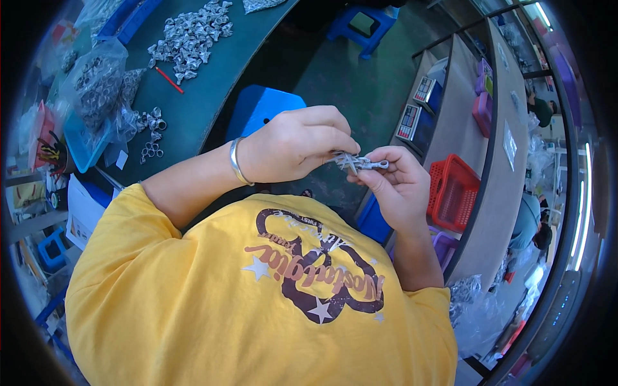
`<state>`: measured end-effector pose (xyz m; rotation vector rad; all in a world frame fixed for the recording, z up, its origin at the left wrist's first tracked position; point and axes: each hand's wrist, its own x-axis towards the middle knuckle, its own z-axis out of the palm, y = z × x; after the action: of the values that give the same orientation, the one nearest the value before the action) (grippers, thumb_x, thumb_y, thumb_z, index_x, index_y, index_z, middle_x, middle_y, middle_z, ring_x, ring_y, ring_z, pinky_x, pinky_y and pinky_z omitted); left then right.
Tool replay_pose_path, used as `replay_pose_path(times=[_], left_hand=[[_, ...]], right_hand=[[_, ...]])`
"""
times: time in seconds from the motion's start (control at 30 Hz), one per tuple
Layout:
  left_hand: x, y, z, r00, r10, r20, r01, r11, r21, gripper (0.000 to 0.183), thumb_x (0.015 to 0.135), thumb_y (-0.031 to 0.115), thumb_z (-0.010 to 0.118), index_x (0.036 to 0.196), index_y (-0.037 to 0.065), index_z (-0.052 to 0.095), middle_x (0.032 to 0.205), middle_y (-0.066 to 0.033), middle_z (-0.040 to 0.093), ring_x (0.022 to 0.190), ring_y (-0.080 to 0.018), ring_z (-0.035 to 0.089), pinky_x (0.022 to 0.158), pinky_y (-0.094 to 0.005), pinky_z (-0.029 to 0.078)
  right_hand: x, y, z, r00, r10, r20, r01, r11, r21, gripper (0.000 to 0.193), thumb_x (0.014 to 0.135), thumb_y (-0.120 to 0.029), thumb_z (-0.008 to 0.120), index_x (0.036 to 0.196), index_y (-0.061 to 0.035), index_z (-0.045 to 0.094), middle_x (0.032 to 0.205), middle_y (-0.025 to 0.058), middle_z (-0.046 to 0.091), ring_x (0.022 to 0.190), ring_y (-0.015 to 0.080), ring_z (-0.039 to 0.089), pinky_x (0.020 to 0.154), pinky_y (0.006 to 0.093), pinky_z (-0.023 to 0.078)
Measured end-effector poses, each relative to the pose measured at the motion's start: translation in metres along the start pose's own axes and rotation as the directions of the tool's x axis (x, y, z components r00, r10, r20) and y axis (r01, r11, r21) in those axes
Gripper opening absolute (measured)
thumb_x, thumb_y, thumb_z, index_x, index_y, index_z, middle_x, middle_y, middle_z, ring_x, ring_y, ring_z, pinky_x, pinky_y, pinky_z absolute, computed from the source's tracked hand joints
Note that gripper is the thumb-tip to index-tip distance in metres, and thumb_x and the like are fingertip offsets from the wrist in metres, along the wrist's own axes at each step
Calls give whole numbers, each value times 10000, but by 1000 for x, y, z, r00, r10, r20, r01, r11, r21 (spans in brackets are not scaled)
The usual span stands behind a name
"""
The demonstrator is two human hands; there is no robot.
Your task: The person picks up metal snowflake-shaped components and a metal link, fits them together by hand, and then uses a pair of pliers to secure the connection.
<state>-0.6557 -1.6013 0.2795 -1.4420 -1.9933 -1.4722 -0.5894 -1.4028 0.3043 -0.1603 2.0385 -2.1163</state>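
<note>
In front of my yellow shirt, both hands meet over a small cluster of silver metal fittings (347, 161). My left hand (297, 145), with a silver bangle on its wrist, has its fingers curled over the left side of the cluster. My right hand (400, 186) pinches a slim silver fitting with a round eye (381, 165) between thumb and fingers. The metal pieces overlap, so their exact kind and number cannot be made out. Parts of them are hidden behind the fingers.
On the green table (206, 106) lie a heap of silver metal parts (191, 37), a red pencil (169, 80) and a few loose rings (152, 150). A bag of metal parts (96, 80) stands left. Blue stools (264, 106), a red basket (460, 193) and scales (408, 122) are around.
</note>
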Motion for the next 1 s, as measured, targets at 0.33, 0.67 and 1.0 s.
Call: replay_pose_path(times=[0.33, 0.67, 1.0], left_hand=[[0, 3, 7, 820, -513, 254, 566, 660, -494, 140, 799, 112, 648, 896, 18, 610, 839, -34, 542, 781, -103, 517, 685, -201, 414], [4, 17, 14, 853, -509, -112, 469, 843, -262, 94, 753, 26, 659, 824, 13, 599, 814, -68, 608, 711, -161, 592, 670, -253, 470], [4, 16, 12, 965, -174, -198, 150, 980, -129, 156, 733, -31, 640, 835, 35, 542, 851, -97, 626, 748, -209, 596, 666, -265, 460]], right_hand=[[9, -3, -8, 831, -532, 161, 517, 631, -579, 190, 665, 64, 672, 823, -7, 595, 790, 117, 613, 667, 206, 604, 573, 230, 476], [10, -6, -2, 738, -647, 191, 563, 435, -703, 297, 635, 154, 602, 895, 12, 573, 915, 141, 564, 777, 225, 605, 630, 259, 494], [9, 0, 8, 994, 104, 43, -111, 968, 227, 252, 886, -77, 496, 1112, 26, 453, 905, 84, 586, 799, 151, 616, 609, 217, 498]])
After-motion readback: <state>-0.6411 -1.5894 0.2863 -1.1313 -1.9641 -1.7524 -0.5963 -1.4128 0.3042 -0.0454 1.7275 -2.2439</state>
